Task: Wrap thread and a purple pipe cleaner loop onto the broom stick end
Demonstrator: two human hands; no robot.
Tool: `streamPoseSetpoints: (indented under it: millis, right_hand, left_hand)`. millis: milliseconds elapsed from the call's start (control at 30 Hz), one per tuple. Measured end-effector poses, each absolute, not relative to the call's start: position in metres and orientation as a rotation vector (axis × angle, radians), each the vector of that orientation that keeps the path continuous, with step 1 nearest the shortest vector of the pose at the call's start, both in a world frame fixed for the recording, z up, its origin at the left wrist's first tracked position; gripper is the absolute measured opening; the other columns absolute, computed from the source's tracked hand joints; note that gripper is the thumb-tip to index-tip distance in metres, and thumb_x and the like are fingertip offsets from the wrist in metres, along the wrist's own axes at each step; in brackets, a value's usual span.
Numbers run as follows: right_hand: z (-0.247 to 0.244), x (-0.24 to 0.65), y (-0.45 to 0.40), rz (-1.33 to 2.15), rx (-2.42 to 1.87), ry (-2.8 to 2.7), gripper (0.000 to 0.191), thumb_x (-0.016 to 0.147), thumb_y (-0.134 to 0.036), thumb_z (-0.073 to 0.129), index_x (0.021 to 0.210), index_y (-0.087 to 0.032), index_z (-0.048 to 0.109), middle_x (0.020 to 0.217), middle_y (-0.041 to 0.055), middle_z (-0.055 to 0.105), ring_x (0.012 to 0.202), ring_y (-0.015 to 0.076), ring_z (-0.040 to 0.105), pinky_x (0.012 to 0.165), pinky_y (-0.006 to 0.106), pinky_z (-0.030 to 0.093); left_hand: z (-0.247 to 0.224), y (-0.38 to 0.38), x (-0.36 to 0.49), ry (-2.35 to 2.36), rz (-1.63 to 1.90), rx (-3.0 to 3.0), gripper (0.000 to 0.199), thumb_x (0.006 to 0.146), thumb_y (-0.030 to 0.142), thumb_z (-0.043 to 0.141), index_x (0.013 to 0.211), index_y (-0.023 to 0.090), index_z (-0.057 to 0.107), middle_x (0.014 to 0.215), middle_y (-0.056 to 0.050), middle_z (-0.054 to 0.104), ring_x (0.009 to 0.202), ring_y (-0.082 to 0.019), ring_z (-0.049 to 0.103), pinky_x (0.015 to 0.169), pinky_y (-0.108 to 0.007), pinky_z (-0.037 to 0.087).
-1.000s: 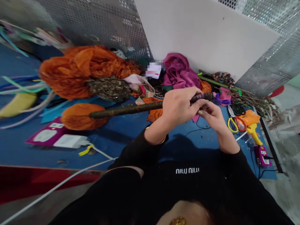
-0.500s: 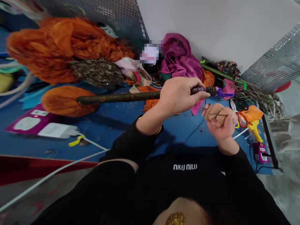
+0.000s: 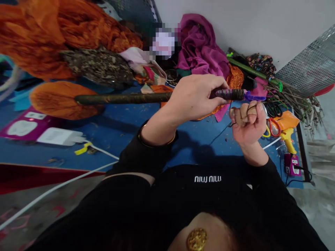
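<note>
My left hand (image 3: 195, 96) is wrapped round a long dark brown-green stick (image 3: 131, 98), held level above the table. Near its right end a band of dark winding (image 3: 223, 93) shows beside my thumb. At its left end the stick meets an orange cloth-like oval (image 3: 52, 99); whether they are joined I cannot tell. My right hand (image 3: 248, 122) is closed, palm up, just below the stick's right end. A thin dark cord (image 3: 230, 104) hangs from the winding and loops over its curled fingers. Behind that hand lies a bright purple strip (image 3: 255, 96).
Crumpled orange cloth (image 3: 86, 28), a brown bark-like bundle (image 3: 101, 68) and magenta cloth (image 3: 197, 45) line the back. To the right are dry twigs (image 3: 303, 101), scissors (image 3: 274, 127) and a yellow glue gun (image 3: 288, 139). A purple power strip (image 3: 15, 129) sits at left.
My right hand has risen slightly and turned, its fingers curled tighter with the cord over them. The left hand keeps its hold on the stick. The view has shifted a little.
</note>
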State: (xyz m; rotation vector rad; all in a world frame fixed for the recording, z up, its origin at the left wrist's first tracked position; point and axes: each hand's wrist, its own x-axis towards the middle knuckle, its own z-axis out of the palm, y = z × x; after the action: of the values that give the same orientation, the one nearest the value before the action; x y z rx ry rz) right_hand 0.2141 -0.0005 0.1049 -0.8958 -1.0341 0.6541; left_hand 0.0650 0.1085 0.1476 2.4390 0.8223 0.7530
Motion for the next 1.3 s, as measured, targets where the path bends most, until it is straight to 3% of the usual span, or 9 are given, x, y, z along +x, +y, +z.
streamPoseSetpoints:
  millis: [200,467,633,800,933,1133,1300]
  right_hand:
    - [0.097,0.222,0.003,0.704,-0.956,-1.035,0.053,0.101,-0.062,0.048,0.066,-0.025,0.033,0.057,-0.0057,0.023,0.045,0.0132,0.033,0.060,0.037,0.051]
    - [0.085,0.244,0.017,0.823,-1.081,-1.060,0.060,0.098,-0.077,0.043,0.067,-0.026,0.033,0.056,-0.0076,0.018,0.045,0.0116,0.023,0.049,0.031,0.039]
    - [0.073,0.267,0.029,0.777,-1.264,-1.203,0.063,0.095,-0.085,0.041,0.070,-0.027,0.039,0.059,-0.0057,0.027,0.050,0.0125,0.032,0.052,0.031,0.041]
    - [0.078,0.273,0.035,0.802,-1.343,-1.211,0.058,0.101,-0.076,0.040,0.070,-0.027,0.036,0.057,-0.0073,0.027,0.050,0.0102,0.035,0.059,0.030,0.043]
    - [0.094,0.258,0.034,1.027,-1.323,-1.102,0.052,0.105,-0.065,0.033,0.068,-0.029,0.025,0.053,-0.0100,0.022,0.043,0.0067,0.023,0.053,0.028,0.037]
    - [0.114,0.238,0.029,1.313,-1.219,-1.007,0.068,0.085,-0.084,0.058,0.062,-0.028,0.025,0.052,-0.0111,0.019,0.041,0.0060,0.015,0.042,0.027,0.024]
    - [0.109,0.235,0.029,1.168,-1.326,-1.081,0.070,0.072,-0.089,0.064,0.058,-0.031,0.028,0.049,-0.0067,0.024,0.041,0.0116,0.025,0.041,0.033,0.032]
  left_hand:
    - [0.141,0.111,0.063,0.897,0.783,2.423,0.019,0.085,0.039,0.075,0.101,0.029,0.077,0.078,-0.001,0.074,0.084,-0.023,0.071,0.070,-0.032,0.045]
    - [0.152,0.095,0.058,0.921,0.636,2.402,0.020,0.084,0.035,0.076,0.104,0.029,0.078,0.078,0.002,0.074,0.072,-0.020,0.066,0.065,-0.033,0.039]
    - [0.144,0.082,0.054,0.883,0.586,2.377,0.020,0.084,0.037,0.077,0.104,0.032,0.078,0.086,0.002,0.079,0.075,-0.020,0.069,0.065,-0.034,0.040]
    - [0.124,0.067,0.051,0.740,0.572,2.414,0.026,0.087,0.046,0.079,0.109,0.032,0.078,0.093,0.001,0.082,0.083,-0.022,0.074,0.069,-0.033,0.044]
    - [0.107,0.060,0.051,0.699,0.588,2.551,0.030,0.095,0.052,0.070,0.114,0.030,0.078,0.094,-0.002,0.082,0.087,-0.023,0.075,0.069,-0.033,0.044]
    - [0.093,0.050,0.049,0.726,0.541,2.700,0.042,0.105,0.058,0.055,0.123,0.028,0.078,0.092,-0.004,0.079,0.088,-0.023,0.074,0.068,-0.033,0.044]
    - [0.092,0.045,0.050,0.743,0.469,2.742,0.044,0.107,0.059,0.050,0.121,0.028,0.078,0.091,-0.004,0.078,0.088,-0.023,0.074,0.064,-0.034,0.041]
